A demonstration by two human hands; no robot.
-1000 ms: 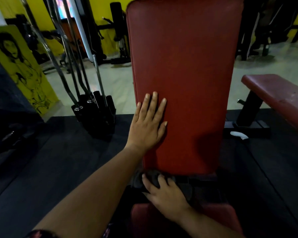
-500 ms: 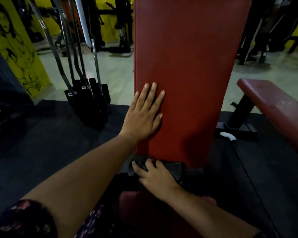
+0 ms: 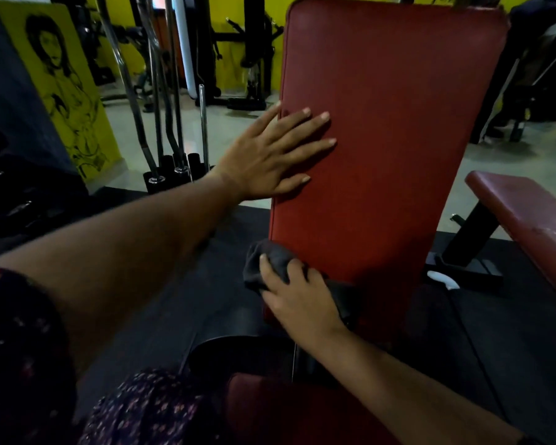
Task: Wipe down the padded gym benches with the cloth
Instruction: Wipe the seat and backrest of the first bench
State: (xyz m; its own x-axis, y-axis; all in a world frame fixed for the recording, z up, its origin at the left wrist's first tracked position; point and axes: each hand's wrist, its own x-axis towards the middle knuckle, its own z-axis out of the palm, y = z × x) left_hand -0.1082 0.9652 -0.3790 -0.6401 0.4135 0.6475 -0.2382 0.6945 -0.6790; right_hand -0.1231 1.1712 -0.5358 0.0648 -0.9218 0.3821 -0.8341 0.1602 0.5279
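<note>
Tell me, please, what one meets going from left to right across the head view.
Yellow poster → barbell rack → left hand → upright red backrest → flat red bench.

Cloth (image 3: 277,252) partly under right hand (image 3: 299,303), side bench (image 3: 527,213) cut off at right edge

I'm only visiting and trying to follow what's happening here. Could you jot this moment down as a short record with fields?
Place: a gym
Being wiped: upright red backrest pad
Left hand: flat, fingers straight, resting on the pad's left edge
Right hand: grips the dark grey cloth, bunched against the pad's lower left corner
Nearby right: second red bench
Nearby left: metal bars standing in a rack
</note>
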